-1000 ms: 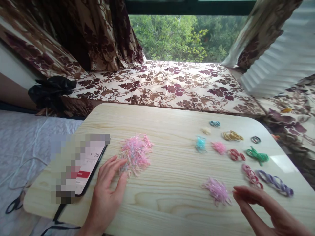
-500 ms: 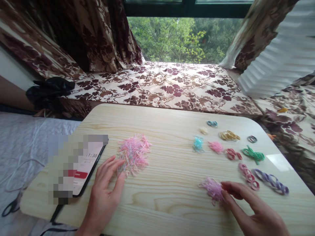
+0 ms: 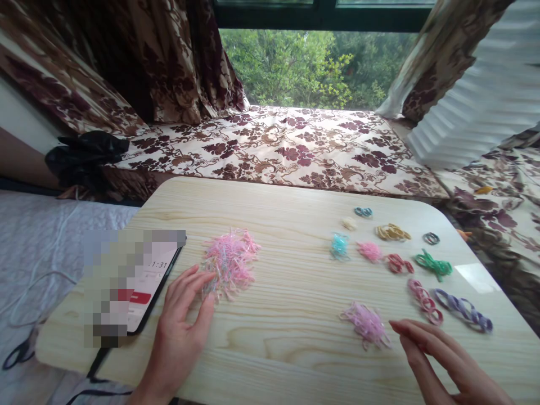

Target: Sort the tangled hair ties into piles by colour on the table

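Note:
My left hand [image 3: 181,320] rests at the left edge of a mixed heap of small pink and pale elastic bands [image 3: 231,261]. Its thumb and fingers are apart, with the fingertips by the heap. To the right lies a smaller pile of light purple elastic bands [image 3: 366,325] on the wooden table [image 3: 287,337]. Just right of that pile, separated by a small gap, is my right hand [image 3: 442,360]. Its thumb and forefinger are close but parted at the tips, and nothing shows between them.
Sorted groups sit at the right: turquoise bands [image 3: 340,246], pink bands [image 3: 370,251], tan hair ties [image 3: 392,232], green ties [image 3: 433,264], red ties [image 3: 399,263], purple ties [image 3: 464,310]. A phone [image 3: 147,292] running a timer lies at the left. Behind is a flowered window seat [image 3: 287,149].
My right hand has drawn back rightward from the light purple pile, which now shows whole and apart from the fingers. My left hand has hardly moved.

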### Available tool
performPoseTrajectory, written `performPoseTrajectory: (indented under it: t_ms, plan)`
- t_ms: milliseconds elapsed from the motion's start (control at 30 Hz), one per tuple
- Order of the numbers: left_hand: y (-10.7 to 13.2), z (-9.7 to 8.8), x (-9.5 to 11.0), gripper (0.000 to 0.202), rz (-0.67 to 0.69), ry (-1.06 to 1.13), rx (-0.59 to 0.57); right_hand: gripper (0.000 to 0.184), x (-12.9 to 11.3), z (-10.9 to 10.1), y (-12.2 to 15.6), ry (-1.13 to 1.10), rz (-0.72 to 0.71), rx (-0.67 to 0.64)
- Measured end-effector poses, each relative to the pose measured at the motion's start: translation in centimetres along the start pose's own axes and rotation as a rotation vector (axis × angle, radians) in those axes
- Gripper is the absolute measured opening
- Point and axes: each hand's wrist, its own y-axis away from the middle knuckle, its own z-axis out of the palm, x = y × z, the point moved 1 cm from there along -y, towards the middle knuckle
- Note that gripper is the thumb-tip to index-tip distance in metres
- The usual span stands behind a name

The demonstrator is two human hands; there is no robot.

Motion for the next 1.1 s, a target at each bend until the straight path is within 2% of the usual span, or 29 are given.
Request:
performPoseTrajectory:
  t_ms: [233, 400, 533, 600, 800, 967, 1100]
  plan:
    - [0.0, 0.0, -0.1, 0.02, 0.014, 0.001, 0.002, 0.035, 0.8, 1.3, 0.9, 0.023, 0.01, -0.045]
    - [0.0, 0.0, 0.0, 0.021, 0.028, -0.001, 0.0, 0.037, -0.1, 1.5, 0.9, -0.042, 0.026, -0.083]
    - [0.1, 0.0, 0.1, 0.02, 0.026, 0.0, 0.001, 0.036, -0.4, 1.8, 0.3, -0.031, 0.046, -0.029]
    - [0.0, -0.1, 0.1, 0.02, 0.029, 0.0, 0.004, 0.035, -0.4, 2.0, 0.0, -0.029, 0.042, -0.043]
    - [0.0, -0.2, 0.1, 0.02, 0.024, 0.014, 0.005, 0.033, -1.8, 2.5, -1.3, -0.042, -0.088, -0.039]
    - [0.0, 0.0, 0.0, 0.021, 0.0, 0.035, -0.001, 0.033, -2.8, 2.6, -2.1, -0.074, -0.25, -0.107]
    - [-0.1, 0.0, 0.5, 0.023, -0.04, 0.048, 0.014, 0.032, -3.0, 3.1, -2.2, -0.166, -0.231, -0.024]
